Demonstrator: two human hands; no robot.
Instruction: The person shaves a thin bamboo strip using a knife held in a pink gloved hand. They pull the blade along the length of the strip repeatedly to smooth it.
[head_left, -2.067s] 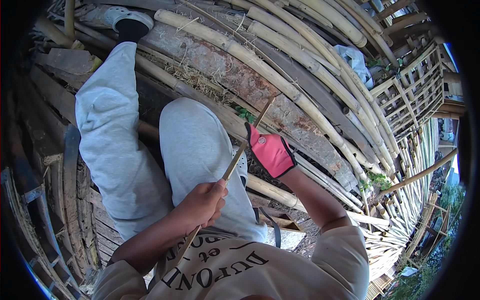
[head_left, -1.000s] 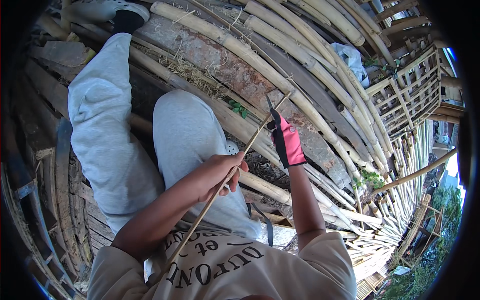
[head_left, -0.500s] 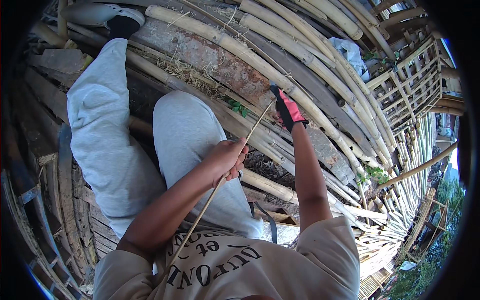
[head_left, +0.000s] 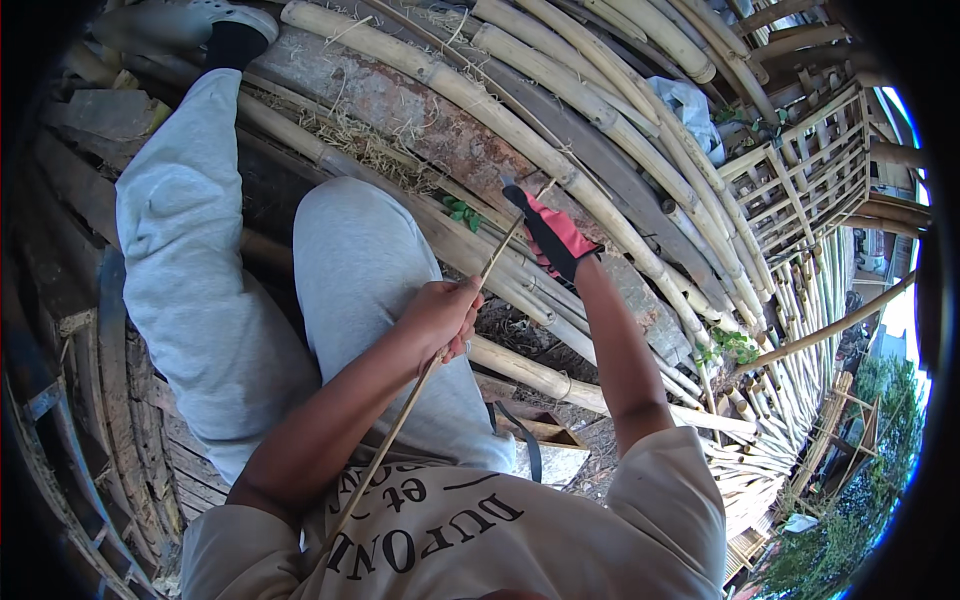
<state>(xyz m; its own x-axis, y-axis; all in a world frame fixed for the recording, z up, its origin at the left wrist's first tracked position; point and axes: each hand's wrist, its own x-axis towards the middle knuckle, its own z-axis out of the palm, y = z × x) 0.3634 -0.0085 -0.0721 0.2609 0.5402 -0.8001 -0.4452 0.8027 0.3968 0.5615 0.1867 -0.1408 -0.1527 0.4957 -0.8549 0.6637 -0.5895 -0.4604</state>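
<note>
A thin bamboo strip [head_left: 398, 428] runs slantwise from against my shirt up past my raised knee. My bare left hand [head_left: 440, 318] is closed around its middle, beside the knee. Farther up, my right hand [head_left: 558, 232], in a pink and black glove, is closed at the strip's far part. A short grey blade-like piece [head_left: 509, 182] sticks out beyond the glove's thumb side; its handle is hidden in the fist, so its exact kind is unclear. The strip's tip shows just past the glove.
Thick bamboo poles [head_left: 430, 70] lie side by side across the far side, with pale shavings [head_left: 365, 140] among them. A woven bamboo lattice [head_left: 800, 185] stands at right. Old wooden boards [head_left: 95, 200] are at left. Near my hip is a wooden box [head_left: 545, 430].
My gloved right hand has moved left and slightly nearer, closer to my left hand along the strip. My left hand keeps its hold. The whole view has shifted a little.
</note>
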